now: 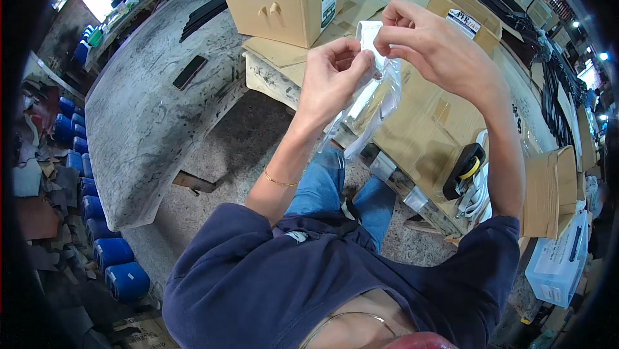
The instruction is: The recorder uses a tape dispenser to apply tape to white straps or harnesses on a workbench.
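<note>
Both hands (327,79) (433,40) near labelled cartons (293,26) (445,2)

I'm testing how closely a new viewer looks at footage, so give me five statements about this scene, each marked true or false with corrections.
1. The left hand and right hand both grip a white-and-clear plastic piece. True.
2. A bracelet is worn on the right wrist. False: the gold bracelet is on the left wrist.
3. Blue containers stand in a row off to the person's left. True.
4. The phone lies inside a cardboard box. False: the dark phone lies on the mottled grey surface.
5. A white cord lies beside a black-and-yellow object. True.
</note>
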The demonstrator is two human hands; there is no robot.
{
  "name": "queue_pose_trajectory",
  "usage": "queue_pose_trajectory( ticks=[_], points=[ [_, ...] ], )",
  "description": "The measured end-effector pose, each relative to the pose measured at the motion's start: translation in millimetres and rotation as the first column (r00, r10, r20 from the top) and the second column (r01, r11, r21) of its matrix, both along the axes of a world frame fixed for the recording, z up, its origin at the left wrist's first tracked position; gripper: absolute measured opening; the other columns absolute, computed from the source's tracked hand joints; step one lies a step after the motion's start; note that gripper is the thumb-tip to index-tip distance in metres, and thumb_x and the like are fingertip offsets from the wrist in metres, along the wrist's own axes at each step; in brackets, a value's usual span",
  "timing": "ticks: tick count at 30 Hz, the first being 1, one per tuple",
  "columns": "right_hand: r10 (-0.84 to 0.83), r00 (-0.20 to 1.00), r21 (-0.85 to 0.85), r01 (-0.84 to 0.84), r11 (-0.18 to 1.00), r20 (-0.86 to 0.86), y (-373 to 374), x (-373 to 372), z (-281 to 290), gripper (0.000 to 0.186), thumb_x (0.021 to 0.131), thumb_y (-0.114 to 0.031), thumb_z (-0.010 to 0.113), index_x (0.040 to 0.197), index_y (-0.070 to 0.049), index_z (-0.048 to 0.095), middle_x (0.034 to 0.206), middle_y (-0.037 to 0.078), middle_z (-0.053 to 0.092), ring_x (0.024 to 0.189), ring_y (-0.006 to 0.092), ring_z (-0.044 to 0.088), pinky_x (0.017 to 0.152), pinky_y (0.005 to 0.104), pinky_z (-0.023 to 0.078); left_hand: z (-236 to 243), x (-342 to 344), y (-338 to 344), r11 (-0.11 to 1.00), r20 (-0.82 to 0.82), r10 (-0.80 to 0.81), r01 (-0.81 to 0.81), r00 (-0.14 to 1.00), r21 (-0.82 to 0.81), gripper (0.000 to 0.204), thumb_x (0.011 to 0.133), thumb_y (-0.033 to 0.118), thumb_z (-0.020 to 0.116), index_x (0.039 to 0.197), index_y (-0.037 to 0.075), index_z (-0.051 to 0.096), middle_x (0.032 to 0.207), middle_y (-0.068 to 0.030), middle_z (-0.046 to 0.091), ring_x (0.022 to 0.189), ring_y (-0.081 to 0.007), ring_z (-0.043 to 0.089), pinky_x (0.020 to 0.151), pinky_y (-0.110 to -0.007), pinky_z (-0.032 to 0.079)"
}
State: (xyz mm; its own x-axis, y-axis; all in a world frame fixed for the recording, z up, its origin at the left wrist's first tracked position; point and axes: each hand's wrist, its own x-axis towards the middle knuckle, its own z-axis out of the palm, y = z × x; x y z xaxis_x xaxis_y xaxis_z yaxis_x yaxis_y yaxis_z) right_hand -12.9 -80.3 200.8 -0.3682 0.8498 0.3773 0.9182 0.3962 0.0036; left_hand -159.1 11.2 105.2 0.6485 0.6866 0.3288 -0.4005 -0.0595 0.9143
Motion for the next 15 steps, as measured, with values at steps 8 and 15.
queue_pose_trajectory(
  ticks=[8, 15],
  points=[
    [-0.11, 0.964, -0.129, 0.08, 0.988, -0.242, -8.2, 2.9, -10.1, 0.012, 0.087, -0.016, 0.059, 0.093, -0.006, 0.059, 0.09, 0.01, 0.053, 0.084, 0.0278, 0.056, 0.072, 0.0392, 0.044, -2.1, 1.0, -1.5, 0.998, 0.049, -0.059, 0.06, 0.997, -0.007, 0.018, 0.09, 0.011, 0.058, 0.093, -0.006, 0.061, 0.082, -0.0052, 0.064, 0.075, -0.0085, 0.061, 0.068, -0.023, 0.05],
    [-0.279, 0.935, -0.131, 0.312, 0.941, 0.219, -18.5, -18.4, 12.3, 0.013, 0.087, -0.015, 0.058, 0.09, -0.002, 0.058, 0.092, 0.013, 0.055, 0.092, 0.03, 0.057, 0.075, 0.0395, 0.045, -6.8, 3.1, -6.6, 0.998, -0.025, 0.012, -0.01, 1.0, 0.061, 0.017, 0.091, 0.012, 0.058, 0.094, -0.004, 0.061, 0.079, -0.0015, 0.061, 0.073, -0.0048, 0.054, 0.065, -0.021, 0.045]
  ],
)
